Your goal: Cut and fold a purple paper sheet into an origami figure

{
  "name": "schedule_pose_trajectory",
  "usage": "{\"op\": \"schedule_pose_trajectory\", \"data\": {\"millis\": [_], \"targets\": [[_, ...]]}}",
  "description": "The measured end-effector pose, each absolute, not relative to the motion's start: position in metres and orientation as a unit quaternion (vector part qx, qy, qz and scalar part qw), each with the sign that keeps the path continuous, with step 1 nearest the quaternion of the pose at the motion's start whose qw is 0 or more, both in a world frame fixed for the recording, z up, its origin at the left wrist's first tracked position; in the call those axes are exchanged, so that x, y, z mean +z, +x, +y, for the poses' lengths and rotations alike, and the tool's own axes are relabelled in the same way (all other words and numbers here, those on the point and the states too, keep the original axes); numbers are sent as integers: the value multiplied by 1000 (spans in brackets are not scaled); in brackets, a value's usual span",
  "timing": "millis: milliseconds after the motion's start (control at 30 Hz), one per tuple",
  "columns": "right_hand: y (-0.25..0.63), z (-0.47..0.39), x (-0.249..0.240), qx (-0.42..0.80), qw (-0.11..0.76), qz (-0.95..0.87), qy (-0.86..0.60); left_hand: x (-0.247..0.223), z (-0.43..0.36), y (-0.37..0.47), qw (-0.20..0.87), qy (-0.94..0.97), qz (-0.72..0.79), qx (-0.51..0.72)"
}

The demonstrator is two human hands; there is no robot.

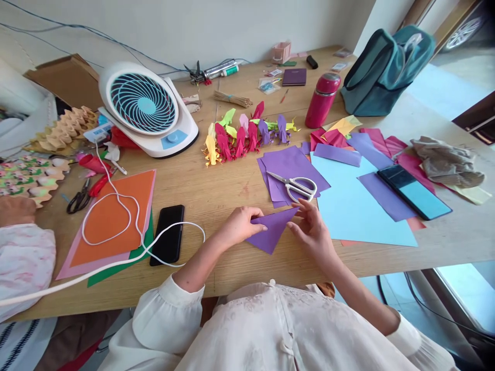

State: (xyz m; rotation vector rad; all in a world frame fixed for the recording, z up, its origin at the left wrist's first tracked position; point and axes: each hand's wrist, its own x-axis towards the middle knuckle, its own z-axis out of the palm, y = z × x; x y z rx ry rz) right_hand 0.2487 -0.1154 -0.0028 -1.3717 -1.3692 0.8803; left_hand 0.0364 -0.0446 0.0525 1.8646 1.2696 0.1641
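A purple paper folded into a triangle (pixel 271 232) is held near the table's front edge, its point toward me. My left hand (pixel 244 223) pinches its left corner between thumb and fingers. At the right corner, my right hand (pixel 308 226) has its fingertips on the paper, the thumb a little apart below. White-handled scissors (pixel 299 187) lie just beyond on a stack of purple sheets (pixel 288 161). Folded paper figures (pixel 240 135) in red, yellow, green and purple stand in a cluster farther back.
On the left are a white fan (pixel 144 105), orange paper (pixel 116 221), a black phone (pixel 167 234), a white cable and another person's arm (pixel 23 247). Rightward lie light blue paper (pixel 348 206), another phone (pixel 413 191), a red bottle (pixel 323 100) and a teal bag (pixel 381 77).
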Motion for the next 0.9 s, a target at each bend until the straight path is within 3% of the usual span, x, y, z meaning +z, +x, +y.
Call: {"op": "schedule_pose_trajectory", "data": {"millis": [133, 267, 900], "targets": [[239, -108, 7, 560, 474, -463, -497, 60, -48, 34, 506, 719, 467, 88], [230, -104, 14, 644, 416, -408, -495, 62, -51, 32, 517, 722, 450, 94], [227, -100, 15, 670, 400, -385, -493, 68, -47, 29, 479, 759, 428, 106]]}}
